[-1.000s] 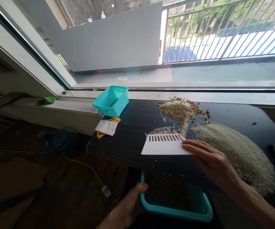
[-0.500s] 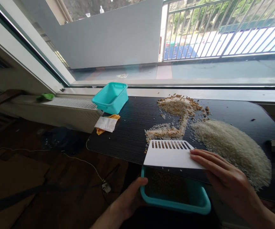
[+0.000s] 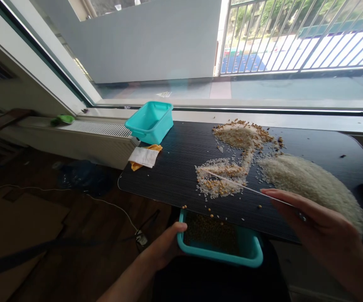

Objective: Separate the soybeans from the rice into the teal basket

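My right hand grips a thin white slotted scraper, seen edge-on and lifted above the black table. Under it lies a small patch of rice mixed with yellow-brown beans. A few beans lie loose near the table's front edge. My left hand holds the near left corner of a teal tub below that edge; it has brown beans inside. A large heap of white rice lies on the right, and a mixed heap sits at the back.
A second teal tub stands at the table's back left corner. Beside it lie a white packet and a yellow cloth. A radiator grille and a window sill run behind; a cable crosses the dark floor.
The scraper was flat on the table and sliding toward the front edge; now it is tilted up edge-on, uncovering a patch of rice and beans. A few beans sit at the edge.
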